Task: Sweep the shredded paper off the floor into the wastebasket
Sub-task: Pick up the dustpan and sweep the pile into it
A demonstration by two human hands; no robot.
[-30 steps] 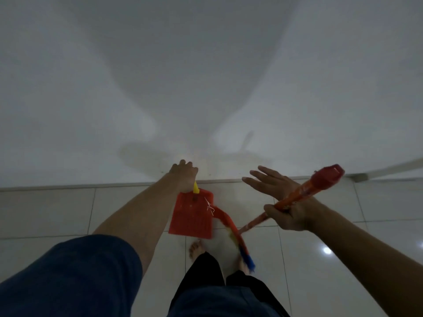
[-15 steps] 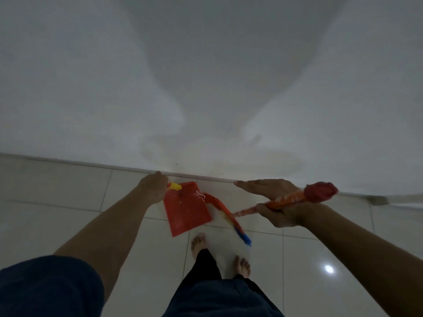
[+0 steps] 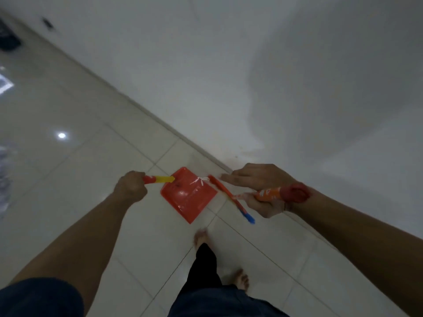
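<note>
My left hand [image 3: 131,186] grips the yellow and red handle of a red dustpan [image 3: 188,196], held above the tiled floor in the middle of the view. A few white paper shreds [image 3: 199,180] lie in the pan near its upper edge. My right hand [image 3: 261,189] holds the orange handle of a small broom [image 3: 231,197], with its forefingers stretched out over the broom's head. The broom's red and blue bristle end points down to the right of the pan. No wastebasket is clearly in view.
A white wall [image 3: 251,76] meets the glossy tiled floor [image 3: 68,156] along a diagonal line from upper left to right. My bare feet [image 3: 201,236] stand below the dustpan. A dark object [image 3: 9,42] lies at the far upper left.
The view has swung to the left, so the wall line now runs diagonally. The dustpan and broom stayed in my hands, and the pan now shows its handle pointing left.
</note>
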